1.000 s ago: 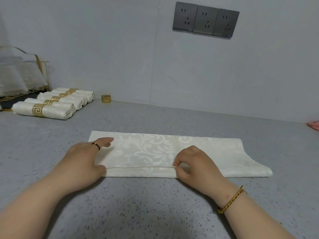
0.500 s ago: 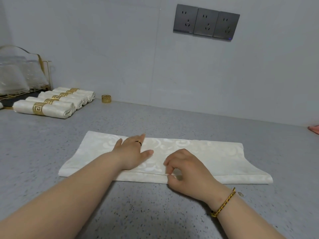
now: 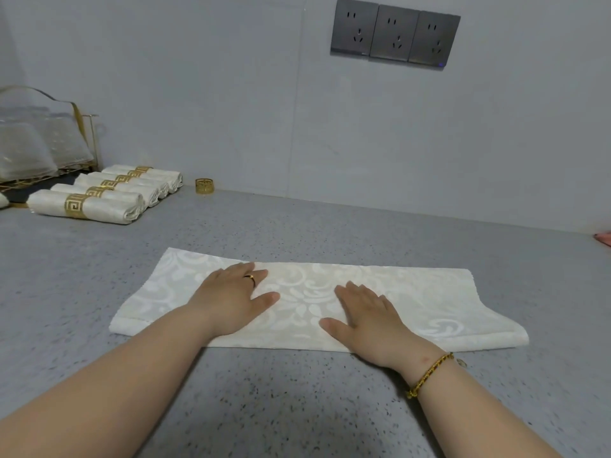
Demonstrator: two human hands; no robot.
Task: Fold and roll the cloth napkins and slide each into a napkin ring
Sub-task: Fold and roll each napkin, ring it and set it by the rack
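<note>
On the speckled counter [image 3: 297, 233] the folded cream napkin [image 3: 413, 302] lies flat under the left hand [image 3: 231, 302] and right hand [image 3: 370, 319], fingers straight and pressing, and being soft, light and limp, it looks best taken by one short end.

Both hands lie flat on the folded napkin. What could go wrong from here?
The folded napkin bulges open at its right end, so the roll may be loose. Its left end lies skewed, so the roll could taper. The spare napkin ring stands far off by the wall; if the left hand or right hand lets go to fetch it, the roll may unwind.
</note>
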